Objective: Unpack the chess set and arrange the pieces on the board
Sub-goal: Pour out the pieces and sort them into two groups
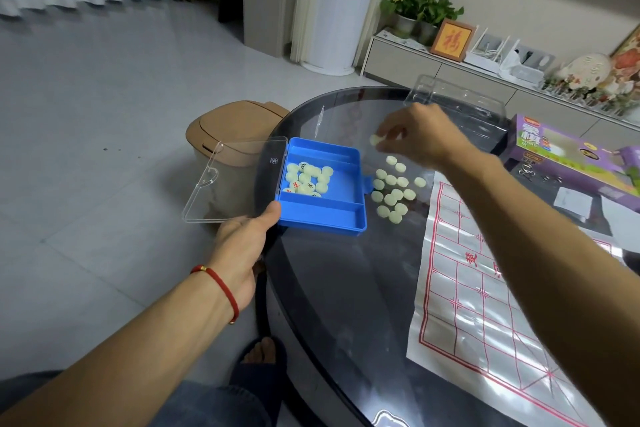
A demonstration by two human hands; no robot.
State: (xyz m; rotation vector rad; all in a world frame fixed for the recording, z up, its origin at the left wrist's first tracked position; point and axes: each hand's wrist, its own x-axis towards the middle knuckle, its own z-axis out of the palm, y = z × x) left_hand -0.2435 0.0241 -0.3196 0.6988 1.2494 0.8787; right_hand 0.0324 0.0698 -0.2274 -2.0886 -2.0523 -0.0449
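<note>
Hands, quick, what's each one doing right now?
Left hand: grips the blue box at its near corner.
Right hand: pinches one piece above the table.

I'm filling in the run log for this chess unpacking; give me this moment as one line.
stage: unpacking | left hand: holds blue box | right hand: pinches piece | pile: on table, beside board | board: bare

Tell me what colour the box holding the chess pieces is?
The box is blue, clearest in the head view.
</note>
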